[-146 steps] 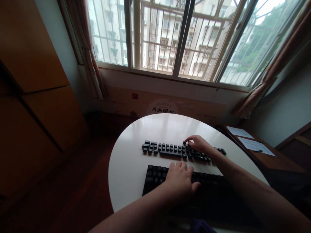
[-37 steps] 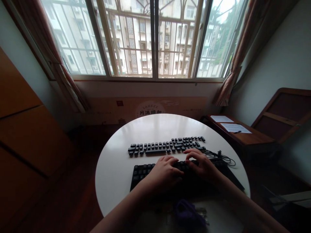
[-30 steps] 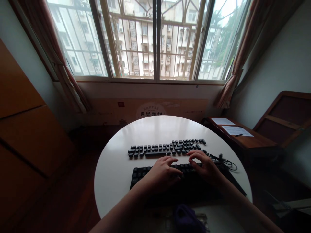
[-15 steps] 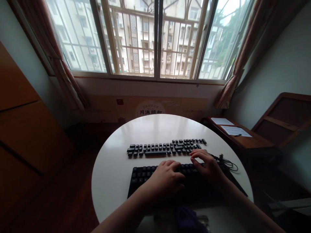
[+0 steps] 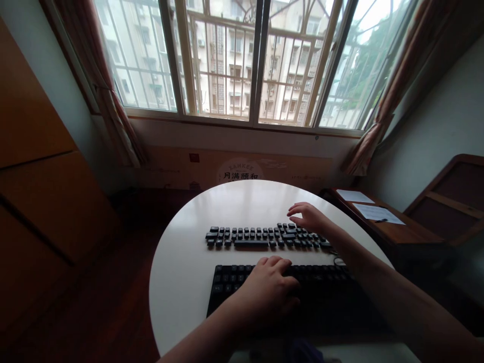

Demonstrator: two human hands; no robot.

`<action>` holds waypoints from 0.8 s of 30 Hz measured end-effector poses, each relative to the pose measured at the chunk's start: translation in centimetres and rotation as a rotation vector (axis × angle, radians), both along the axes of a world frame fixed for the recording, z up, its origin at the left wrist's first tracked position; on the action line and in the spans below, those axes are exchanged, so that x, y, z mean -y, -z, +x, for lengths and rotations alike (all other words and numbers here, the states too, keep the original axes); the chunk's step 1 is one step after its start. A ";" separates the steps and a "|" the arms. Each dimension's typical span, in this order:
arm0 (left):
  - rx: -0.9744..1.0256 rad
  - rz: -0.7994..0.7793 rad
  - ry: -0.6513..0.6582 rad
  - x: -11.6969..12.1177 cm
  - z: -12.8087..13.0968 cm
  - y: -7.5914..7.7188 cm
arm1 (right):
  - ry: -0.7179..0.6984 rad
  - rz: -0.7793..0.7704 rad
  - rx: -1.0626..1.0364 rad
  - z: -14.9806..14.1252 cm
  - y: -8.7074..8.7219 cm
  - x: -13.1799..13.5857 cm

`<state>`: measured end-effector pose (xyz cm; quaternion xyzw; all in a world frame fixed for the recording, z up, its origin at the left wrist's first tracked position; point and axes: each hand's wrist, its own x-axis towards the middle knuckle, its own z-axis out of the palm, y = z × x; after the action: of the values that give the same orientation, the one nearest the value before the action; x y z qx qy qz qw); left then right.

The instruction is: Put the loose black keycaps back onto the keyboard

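Note:
A black keyboard [image 5: 223, 305] lies on the round white table [image 5: 170, 272], its left keys showing and much of it dark or covered. My left hand [image 5: 269, 285] rests on it, fingers spread and loosely bent. Beyond the keyboard, loose black keycaps [image 5: 246, 233] stand in rows, with a long spacebar keycap [image 5: 251, 244] in the front row. My right hand [image 5: 308, 217] hovers over the far right end of those rows. Its thumb and index finger are apart, with nothing visible between them. My right forearm hides part of the keyboard and some keycaps.
Part of a black cable [image 5: 339, 260] shows beside my right forearm. Something purple [image 5: 304, 351] lies at the near table edge. To the right, a wooden side table [image 5: 412, 229] holds papers [image 5: 378, 213] and a pen [image 5: 381, 220]. A barred window is ahead, an orange cabinet [image 5: 38, 201] left.
My right hand has moved away from the keyboard, forward over the far right keycaps. My left hand has stayed on the keyboard. The whole view has shifted and tilted slightly.

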<state>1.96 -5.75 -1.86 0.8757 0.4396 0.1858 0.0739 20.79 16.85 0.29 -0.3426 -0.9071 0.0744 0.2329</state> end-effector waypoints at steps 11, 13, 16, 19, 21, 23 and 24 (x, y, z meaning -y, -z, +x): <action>0.014 -0.134 0.025 0.5 -0.4 -1.4 | -0.035 -0.253 0.229 -1.9 1.1 -4.2; 0.015 -0.141 0.031 0.5 -0.5 -1.6 | -0.040 -0.272 0.250 -1.9 1.2 -4.3; 0.021 -0.125 0.040 0.5 -0.6 -1.7 | -0.050 -0.290 0.270 -2.0 1.4 -4.5; 0.017 -0.123 0.048 0.5 -0.7 -1.7 | -0.062 -0.294 0.274 -2.4 1.8 -4.6; 0.014 -0.130 0.053 0.5 -0.7 -1.8 | -0.067 -0.289 0.273 -2.7 2.1 -4.6; 0.010 -0.131 0.059 0.5 -0.7 -1.8 | -0.067 -0.277 0.272 -3.1 2.4 -4.5; 0.010 -0.126 0.062 0.5 -0.7 -1.8 | -0.063 -0.268 0.270 -3.3 2.5 -4.5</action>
<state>1.24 -6.25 -0.10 0.8815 0.4229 0.1596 0.1369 17.47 21.37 -2.25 -0.3487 -0.9225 0.1549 0.0590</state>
